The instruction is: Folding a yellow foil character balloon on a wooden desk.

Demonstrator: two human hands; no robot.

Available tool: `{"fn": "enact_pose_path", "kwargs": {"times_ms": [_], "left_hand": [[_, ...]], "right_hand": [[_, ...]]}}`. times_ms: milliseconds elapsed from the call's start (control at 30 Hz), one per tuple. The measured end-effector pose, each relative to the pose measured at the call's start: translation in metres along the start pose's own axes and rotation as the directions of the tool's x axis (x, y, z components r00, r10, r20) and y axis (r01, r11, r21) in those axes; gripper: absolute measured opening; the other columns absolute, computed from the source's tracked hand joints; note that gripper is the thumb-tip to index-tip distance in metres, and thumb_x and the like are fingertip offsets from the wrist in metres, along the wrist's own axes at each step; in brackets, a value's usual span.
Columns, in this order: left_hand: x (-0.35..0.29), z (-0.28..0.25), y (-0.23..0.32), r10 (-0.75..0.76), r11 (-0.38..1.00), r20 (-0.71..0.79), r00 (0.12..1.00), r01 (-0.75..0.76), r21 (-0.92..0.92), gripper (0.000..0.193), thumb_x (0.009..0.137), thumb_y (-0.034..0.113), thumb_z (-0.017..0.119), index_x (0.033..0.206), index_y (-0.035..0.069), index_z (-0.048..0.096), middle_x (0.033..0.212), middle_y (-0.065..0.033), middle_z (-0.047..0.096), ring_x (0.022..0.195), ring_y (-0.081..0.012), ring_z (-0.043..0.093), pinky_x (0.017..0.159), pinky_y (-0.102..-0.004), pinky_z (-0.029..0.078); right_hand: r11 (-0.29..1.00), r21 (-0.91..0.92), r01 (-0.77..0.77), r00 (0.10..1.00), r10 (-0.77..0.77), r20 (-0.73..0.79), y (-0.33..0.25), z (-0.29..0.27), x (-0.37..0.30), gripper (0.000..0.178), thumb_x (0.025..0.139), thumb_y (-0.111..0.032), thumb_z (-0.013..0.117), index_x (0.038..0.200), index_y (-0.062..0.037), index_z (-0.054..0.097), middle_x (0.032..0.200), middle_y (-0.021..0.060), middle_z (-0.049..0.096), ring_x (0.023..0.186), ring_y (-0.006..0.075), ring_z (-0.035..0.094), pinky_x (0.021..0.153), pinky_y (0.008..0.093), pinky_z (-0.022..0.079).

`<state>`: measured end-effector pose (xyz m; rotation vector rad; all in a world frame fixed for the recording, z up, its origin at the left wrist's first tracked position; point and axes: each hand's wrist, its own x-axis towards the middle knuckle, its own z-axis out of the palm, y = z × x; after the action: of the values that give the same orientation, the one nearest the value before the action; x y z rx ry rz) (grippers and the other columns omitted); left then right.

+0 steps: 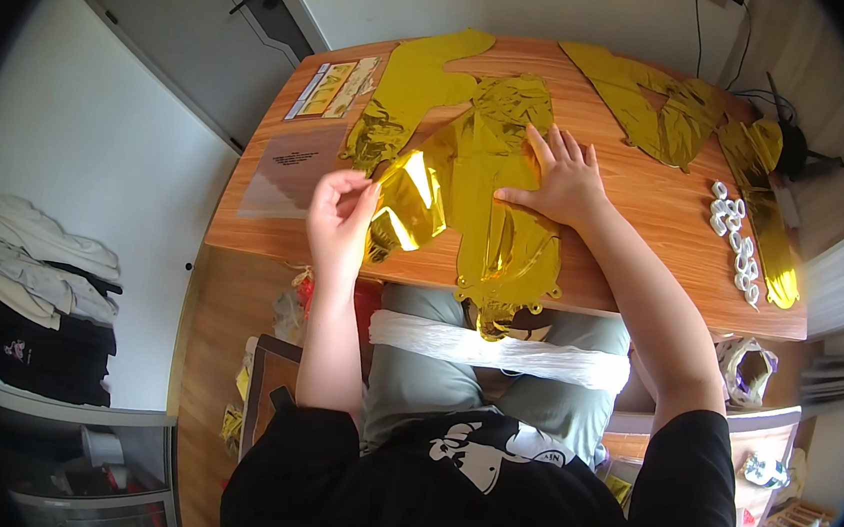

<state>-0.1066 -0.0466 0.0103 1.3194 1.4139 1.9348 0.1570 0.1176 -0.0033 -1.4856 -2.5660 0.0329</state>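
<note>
A flat, uninflated gold foil balloon (475,173) lies in front of me, its near tabs hanging over the table's front edge. My left hand (340,201) pinches the left edge of this foil between thumb and fingers, lifting that part so it bends and shines. With fingers spread, my right hand (562,180) lies on the right side of the same foil. Just behind the lifted part is a second flat gold foil piece (412,87). Further gold foil pieces lie at the far right (680,121) and along the right edge (771,234).
Several small white rolls (736,236) sit on the wooden table (632,267) at right. A clear plastic bag (290,167) and a printed picture card (332,87) lie at left. A white string bundle (500,351) rests across my lap. A black stand (799,146) stands at the far right.
</note>
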Motion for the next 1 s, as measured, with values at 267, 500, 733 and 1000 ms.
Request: {"fn": "enact_pose_path", "kwargs": {"times_ms": [267,500,733,1000], "left_hand": [[0.016,0.084,0.029,0.0,0.992,0.507,0.862,0.065,-0.109,0.054,0.09,0.003,0.076,0.137,0.006,0.049,0.098,-0.0061,0.066,0.085,-0.0105,0.065,0.071,-0.0221,0.055],[0.031,0.115,-0.008,-0.286,0.822,0.71,0.644,0.546,-0.164,0.05,0.101,0.013,0.063,0.146,0.007,0.043,0.114,-0.0101,0.061,0.1,-0.0189,0.066,0.092,-0.035,0.058],[0.1,0.069,-0.056,-0.137,0.615,0.766,0.628,-0.552,0.563,0.056,0.102,0.035,0.062,0.147,0.005,0.049,0.15,-0.014,0.049,0.142,-0.028,0.044,0.118,-0.0446,0.038],[0.105,0.077,-0.07,-0.171,0.556,0.862,0.477,-0.676,0.484,0.079,0.098,0.05,0.063,0.158,0.005,0.035,0.165,-0.0177,0.031,0.155,-0.0312,0.024,0.126,-0.0456,0.023]], "right_hand": [[1.0,0.028,-0.01,1.0,0.009,0.017,-0.003,0.002,0.004,0.127,0.069,-0.09,0.062,0.165,-0.0196,0.017,0.167,0.0214,0.024,0.155,0.0374,0.022,0.124,0.0584,0.016],[0.993,-0.112,0.023,0.999,-0.017,0.051,0.022,0.029,0.014,0.081,0.101,-0.041,0.052,0.166,-0.0216,0.007,0.169,0.0184,0.02,0.156,0.0341,0.021,0.124,0.0588,0.019],[0.997,-0.072,0.029,0.996,-0.023,0.089,0.006,0.007,0.007,0.08,0.101,-0.044,0.049,0.166,-0.0213,0.007,0.169,0.0197,0.019,0.156,0.0352,0.019,0.124,0.058,0.017],[0.99,-0.135,0.042,0.995,-0.03,0.09,0.014,0.018,0.015,0.08,0.102,-0.04,0.05,0.166,-0.0236,0.005,0.169,0.019,0.02,0.156,0.0343,0.022,0.123,0.0591,0.02]]}}
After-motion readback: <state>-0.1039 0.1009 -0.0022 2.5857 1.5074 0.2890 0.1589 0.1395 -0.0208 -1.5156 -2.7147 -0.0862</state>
